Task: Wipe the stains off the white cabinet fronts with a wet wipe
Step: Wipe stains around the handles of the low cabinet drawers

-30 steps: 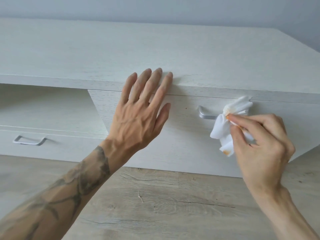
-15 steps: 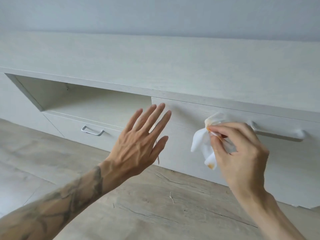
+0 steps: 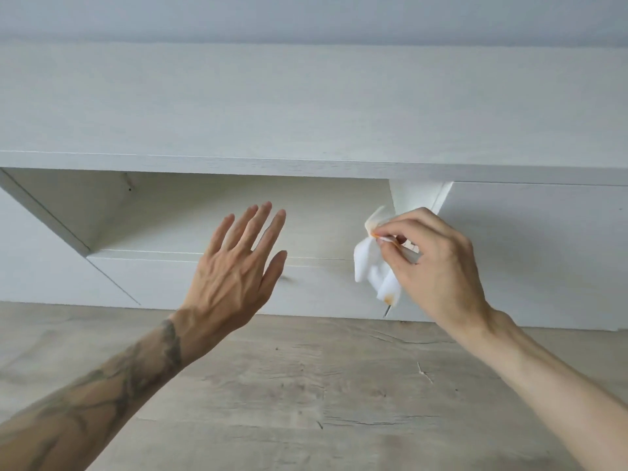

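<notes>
One stained wipe (image 3: 368, 266), right grip (image 3: 438, 263)

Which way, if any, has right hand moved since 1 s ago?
Yes, leftward: the right hand, pinching the wet wipe, went from the handle on the cabinet front to its left edge, beside the open compartment.

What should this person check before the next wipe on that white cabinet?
1. Grip on wipe: the right hand pinches the crumpled white wet wipe. Ok.
2. Clean wipe surface: orange smears at its upper and lower ends. Not ok.
3. Left hand free: fingers straight, holding nothing. Ok.
4. Wipe touching the white wood-grain cabinet: cannot tell.
5. Stains on the long white drawer front under the open shelf: none plain where it shows, but the hands hide part. Cannot tell.
</notes>
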Demonstrator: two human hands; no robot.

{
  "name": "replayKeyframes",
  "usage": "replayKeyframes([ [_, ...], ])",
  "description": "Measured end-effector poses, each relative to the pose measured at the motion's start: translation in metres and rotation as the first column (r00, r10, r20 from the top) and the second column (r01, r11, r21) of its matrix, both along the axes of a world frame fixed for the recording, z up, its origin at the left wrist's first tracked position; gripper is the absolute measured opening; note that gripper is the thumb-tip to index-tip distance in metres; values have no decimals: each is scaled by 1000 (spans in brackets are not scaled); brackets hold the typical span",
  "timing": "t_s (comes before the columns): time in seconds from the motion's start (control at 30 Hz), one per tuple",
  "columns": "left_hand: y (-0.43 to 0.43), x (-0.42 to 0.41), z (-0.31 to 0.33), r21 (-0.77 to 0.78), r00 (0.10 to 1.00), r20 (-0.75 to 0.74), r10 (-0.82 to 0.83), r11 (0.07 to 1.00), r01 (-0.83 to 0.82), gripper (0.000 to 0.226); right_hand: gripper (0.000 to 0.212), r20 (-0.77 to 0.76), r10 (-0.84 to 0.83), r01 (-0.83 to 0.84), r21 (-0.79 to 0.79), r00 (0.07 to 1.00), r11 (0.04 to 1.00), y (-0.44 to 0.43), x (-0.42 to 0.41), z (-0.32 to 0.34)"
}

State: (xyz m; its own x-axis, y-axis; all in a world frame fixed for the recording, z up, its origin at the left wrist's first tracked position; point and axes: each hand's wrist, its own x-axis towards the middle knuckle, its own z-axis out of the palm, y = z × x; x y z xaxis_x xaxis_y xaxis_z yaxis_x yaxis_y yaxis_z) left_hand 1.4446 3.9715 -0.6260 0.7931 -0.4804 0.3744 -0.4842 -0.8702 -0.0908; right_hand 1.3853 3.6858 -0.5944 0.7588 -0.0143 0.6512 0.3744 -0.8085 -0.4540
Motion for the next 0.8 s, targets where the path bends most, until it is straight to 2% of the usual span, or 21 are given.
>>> replayKeyframes([
  [0.2,83,48,-38,36,994,-102,-46,998,50,62,12,-100,-76,76,-3,992,997,85,31,-23],
  [0.37,118,75,-50,19,983,-166,-76,997,80,62,13,-152,-96,93,-24,984,995,131,36,-45],
  [0.53,134,80,-61,-4,985,-159,-65,998,65,61,16,-189,-162,169,18,968,986,157,35,-69],
  [0.8,150,75,-94,-43,993,-119,-15,999,10,60,24,-136,-211,215,20,968,976,180,22,-115],
])
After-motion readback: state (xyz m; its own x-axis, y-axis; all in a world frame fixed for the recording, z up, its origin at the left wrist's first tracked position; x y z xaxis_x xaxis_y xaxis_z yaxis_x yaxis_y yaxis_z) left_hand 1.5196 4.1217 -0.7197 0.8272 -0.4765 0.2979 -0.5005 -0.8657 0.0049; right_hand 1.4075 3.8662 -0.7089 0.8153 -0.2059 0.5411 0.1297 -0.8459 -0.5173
